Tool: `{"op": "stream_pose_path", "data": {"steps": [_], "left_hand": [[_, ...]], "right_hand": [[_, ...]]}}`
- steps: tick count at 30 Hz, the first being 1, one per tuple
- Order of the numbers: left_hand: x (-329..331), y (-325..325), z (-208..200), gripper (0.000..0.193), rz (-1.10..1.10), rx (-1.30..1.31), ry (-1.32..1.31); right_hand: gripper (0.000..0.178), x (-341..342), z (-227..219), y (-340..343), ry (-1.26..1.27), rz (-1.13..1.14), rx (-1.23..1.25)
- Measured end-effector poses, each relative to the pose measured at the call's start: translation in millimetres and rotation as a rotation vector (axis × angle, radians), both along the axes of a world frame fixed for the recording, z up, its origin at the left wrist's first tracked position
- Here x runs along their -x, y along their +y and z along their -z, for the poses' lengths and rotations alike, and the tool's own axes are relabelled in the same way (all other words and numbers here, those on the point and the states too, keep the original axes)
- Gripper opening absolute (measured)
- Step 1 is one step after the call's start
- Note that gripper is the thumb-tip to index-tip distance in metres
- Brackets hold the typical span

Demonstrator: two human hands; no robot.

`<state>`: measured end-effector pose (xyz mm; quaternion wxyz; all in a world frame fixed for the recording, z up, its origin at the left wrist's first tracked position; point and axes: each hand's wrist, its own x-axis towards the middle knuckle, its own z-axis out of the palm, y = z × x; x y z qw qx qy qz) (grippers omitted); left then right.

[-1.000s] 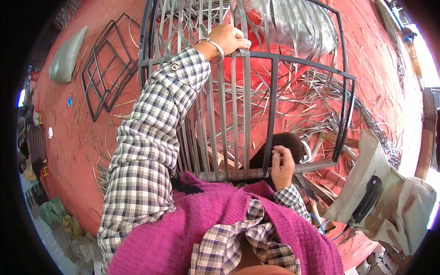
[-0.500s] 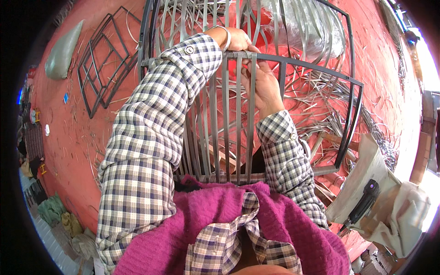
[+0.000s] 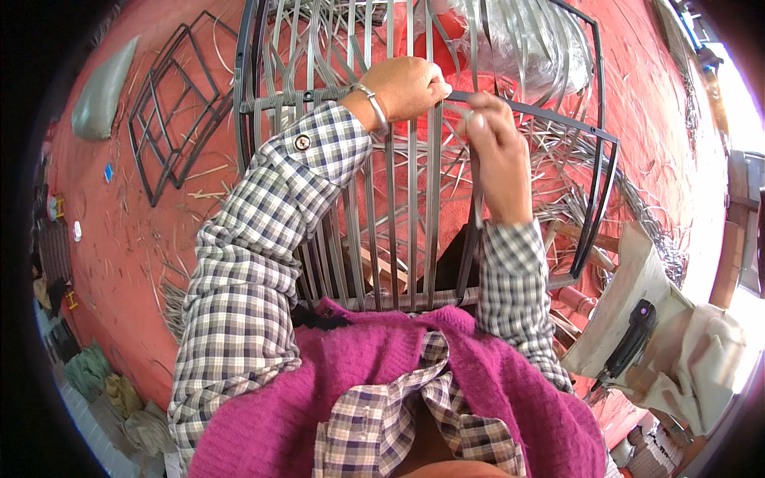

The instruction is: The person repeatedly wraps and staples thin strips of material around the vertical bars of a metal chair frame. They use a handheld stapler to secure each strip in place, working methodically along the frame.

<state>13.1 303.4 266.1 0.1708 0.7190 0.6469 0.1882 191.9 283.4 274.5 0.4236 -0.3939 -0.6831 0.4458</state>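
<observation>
A dark metal frame (image 3: 590,211) stands in front of me with flat grey strips (image 3: 390,207) strung lengthwise over its bars. My left hand (image 3: 405,86) lies on top of the crossbar (image 3: 542,111), fingers curled and thumb and forefinger pinched on a strip at the bar. Just right of it, my right hand (image 3: 504,155) is closed on a loose grey strip (image 3: 476,199). That strip runs from the bar through the fingers and hangs down toward my lap. The left palm hides part of the wrapped bar.
Another bare metal frame (image 3: 171,111) and a grey-green cushion-like bundle (image 3: 106,88) lie at left on the red floor (image 3: 119,263). Clear plastic wrap (image 3: 550,48) is behind the work. A black power tool (image 3: 633,338) rests on a cloth-covered support (image 3: 661,295) at right, near strip heaps (image 3: 653,231).
My right hand has come from behind the strips to the right of them, drawing a strip along. The left hand has shifted slightly lower, staying at the crossbar.
</observation>
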Motion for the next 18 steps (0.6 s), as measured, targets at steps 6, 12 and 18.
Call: {"op": "stream_pose_path", "data": {"steps": [6,12,18], "left_hand": [[-4,-6,4,0.029,0.025,-0.031,0.124],[-3,-14,4,0.022,-0.115,-0.106,-0.151],[-6,-18,5,0.027,0.012,-0.27,-0.195]], "right_hand": [[0.024,23,14,-4,0.638,-0.037,0.728],[0.027,13,-9,38,0.181,-0.229,0.061],[0.028,54,52,162,-0.812,-0.648,-0.172]]}}
